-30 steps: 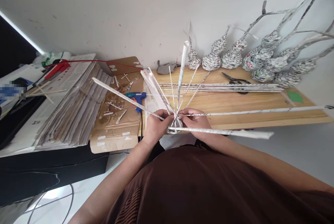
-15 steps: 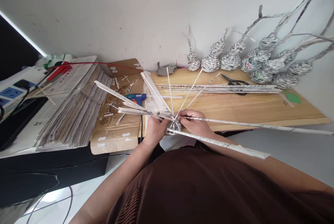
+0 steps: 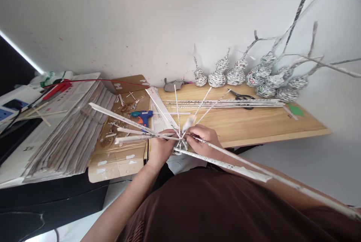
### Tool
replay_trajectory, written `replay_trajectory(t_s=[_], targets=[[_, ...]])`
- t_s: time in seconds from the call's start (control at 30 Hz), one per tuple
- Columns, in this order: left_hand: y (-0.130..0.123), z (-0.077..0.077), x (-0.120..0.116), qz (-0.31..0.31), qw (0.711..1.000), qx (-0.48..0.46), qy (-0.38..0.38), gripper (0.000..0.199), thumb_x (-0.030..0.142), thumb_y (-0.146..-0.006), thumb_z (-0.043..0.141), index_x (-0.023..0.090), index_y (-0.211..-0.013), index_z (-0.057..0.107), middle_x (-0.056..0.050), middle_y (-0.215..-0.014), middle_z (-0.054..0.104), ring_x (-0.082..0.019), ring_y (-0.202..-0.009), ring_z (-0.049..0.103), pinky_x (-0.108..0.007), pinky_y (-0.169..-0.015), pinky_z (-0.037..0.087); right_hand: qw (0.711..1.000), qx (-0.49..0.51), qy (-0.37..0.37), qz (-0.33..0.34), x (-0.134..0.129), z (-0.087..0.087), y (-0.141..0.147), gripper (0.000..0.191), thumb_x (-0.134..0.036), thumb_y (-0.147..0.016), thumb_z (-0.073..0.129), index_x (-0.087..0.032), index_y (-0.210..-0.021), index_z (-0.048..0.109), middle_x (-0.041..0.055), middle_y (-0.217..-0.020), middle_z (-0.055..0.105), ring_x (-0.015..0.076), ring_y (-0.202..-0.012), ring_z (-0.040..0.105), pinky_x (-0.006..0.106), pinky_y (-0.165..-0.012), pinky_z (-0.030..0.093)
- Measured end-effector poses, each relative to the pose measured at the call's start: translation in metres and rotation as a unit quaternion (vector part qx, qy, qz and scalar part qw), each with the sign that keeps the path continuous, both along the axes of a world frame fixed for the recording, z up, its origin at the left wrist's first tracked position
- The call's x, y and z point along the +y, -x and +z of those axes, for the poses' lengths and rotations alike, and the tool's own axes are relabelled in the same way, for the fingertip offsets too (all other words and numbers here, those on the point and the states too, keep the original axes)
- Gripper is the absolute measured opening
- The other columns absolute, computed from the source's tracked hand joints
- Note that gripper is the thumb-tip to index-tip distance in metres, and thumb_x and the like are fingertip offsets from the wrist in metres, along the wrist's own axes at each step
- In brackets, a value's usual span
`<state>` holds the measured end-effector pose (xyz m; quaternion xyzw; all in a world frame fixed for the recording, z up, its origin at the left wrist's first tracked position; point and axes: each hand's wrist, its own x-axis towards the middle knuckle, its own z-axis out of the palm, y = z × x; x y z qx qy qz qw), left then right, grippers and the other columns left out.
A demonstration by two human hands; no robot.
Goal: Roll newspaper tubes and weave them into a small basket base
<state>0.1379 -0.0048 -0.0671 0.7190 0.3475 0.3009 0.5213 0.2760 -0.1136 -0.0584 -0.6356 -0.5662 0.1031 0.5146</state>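
Head view: left hand [image 3: 161, 149], right hand [image 3: 207, 139] pinched round grey-white woven-paper piece [image 3: 180, 147], likely steadying splayed white paper strips [image 3: 225, 165].

The worktop [image 3: 259, 131] is pale wood on the right, its far edge close to the wall. Woven paper gourds [image 3: 217, 79] stand along the back. In front of them are open black scissors [image 3: 244, 97] and a row of thin paper sticks [image 3: 239, 101], with a green paper piece [image 3: 296, 110] near the right end. A grey cloth [image 3: 173, 85] lies at the back left; folded white strips [image 3: 160, 106] slant over a printed sheet [image 3: 158, 122]. Further left, brown cardboard [image 3: 113, 165] carries a blue glue gun [image 3: 143, 117] and paper scraps [image 3: 111, 135], beside stacked newspapers [image 3: 70, 129].
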Motion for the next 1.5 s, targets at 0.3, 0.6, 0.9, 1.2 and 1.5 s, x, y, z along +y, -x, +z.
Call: replay_trajectory(t_s=[0.3,0.6,0.9,1.2,1.5], targets=[[0.001,-0.002,0.003,0.01,1.0,0.013,-0.026,0.016,0.03,-0.072,0.068,0.017,-0.078,0.074,-0.005,-0.08,0.074,-0.022,-0.079,0.068,-0.031,-0.075,0.053,0.974,-0.195,-0.106,0.047,0.013,0.0,-0.016,0.013,-0.013,-0.084,0.057,-0.02,-0.081,0.067,0.0043,-0.077,0.068,0.0172,-0.075,0.058,0.032,-0.076,0.048],[-0.005,0.006,0.013,-0.033,0.998,0.011,-0.053,0.006,0.018,-0.069,0.065,0.016,-0.065,0.069,-0.002,-0.061,0.068,-0.021,-0.072,0.066,-0.03,-0.071,0.052,0.986,-0.114,-0.122,0.014,0.025,0.003,-0.013,0.011,-0.016,-0.082,0.059,-0.021,-0.074,0.066,0.0023,-0.068,0.066,0.0182,-0.074,0.053,0.031,-0.068,0.047],[-0.002,0.012,0.015,-0.02,1.0,-0.011,-0.005,0.008,0.022,-0.069,0.065,0.015,-0.069,0.068,-0.003,-0.063,0.067,-0.015,-0.058,0.06,-0.024,-0.055,0.046,0.988,-0.081,-0.129,-0.012,0.023,0.006,-0.012,0.004,-0.022,-0.081,0.066,-0.022,-0.085,0.065,0.0045,-0.086,0.069,0.0223,-0.091,0.058,0.04,-0.088,0.046],[-0.005,0.012,0.007,0.008,0.997,-0.069,0.032,0.009,0.022,-0.071,0.066,0.014,-0.074,0.07,-0.004,-0.069,0.07,-0.016,-0.062,0.063,-0.025,-0.058,0.047,0.926,0.361,0.105,0.035,0.022,-0.006,-0.001,0.029,-0.045,-0.078,0.066,-0.017,-0.085,0.067,0.0018,-0.071,0.066,0.013,-0.058,0.058,0.024,-0.048,0.044],[-0.003,-0.003,0.0,0.033,0.996,-0.085,-0.009,0.008,0.021,-0.074,0.065,0.016,-0.077,0.07,-0.006,-0.078,0.072,-0.022,-0.081,0.068,-0.03,-0.073,0.051,0.87,0.488,0.07,-0.023,0.029,-0.009,0.014,0.025,-0.038,-0.066,0.077,-0.016,-0.072,0.069,0.0023,-0.068,0.069,0.0141,-0.058,0.062,0.023,-0.049,0.049]])
